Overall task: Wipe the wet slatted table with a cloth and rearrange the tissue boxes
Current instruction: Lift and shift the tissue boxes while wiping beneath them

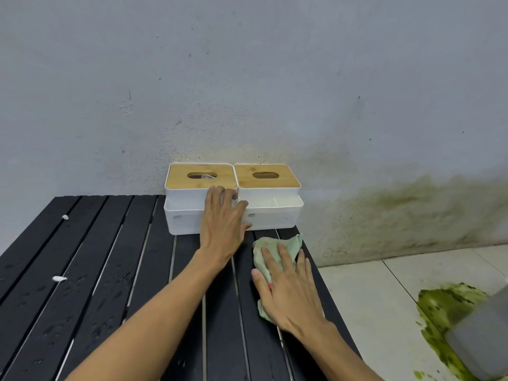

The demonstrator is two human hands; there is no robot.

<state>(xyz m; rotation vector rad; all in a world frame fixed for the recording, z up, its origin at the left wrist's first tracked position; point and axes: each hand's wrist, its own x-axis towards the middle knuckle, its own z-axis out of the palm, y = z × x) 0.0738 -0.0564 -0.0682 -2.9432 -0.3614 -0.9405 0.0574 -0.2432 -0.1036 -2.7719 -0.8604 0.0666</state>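
Grey, stained wall (247,78) backs the far end of a black slatted table (96,284), whose boards carry beads of water and two small white scraps (59,278) toward the left. Two white tissue boxes with wooden lids sit side by side against the wall at the table's far right — the left tissue box (187,199) and the right tissue box (270,199), touching or nearly so. The left hand (224,224) lies flat against the front of the left box near the seam between the two, fingers straight and close together. Just nearer and to the right, the right hand (288,290) presses a pale green cloth (288,244) onto the boards, fingers straight and slightly spread — the cloth bunches out beyond the fingertips. Off the table's right edge, tiled floor (384,298) shows a green patch (445,306).
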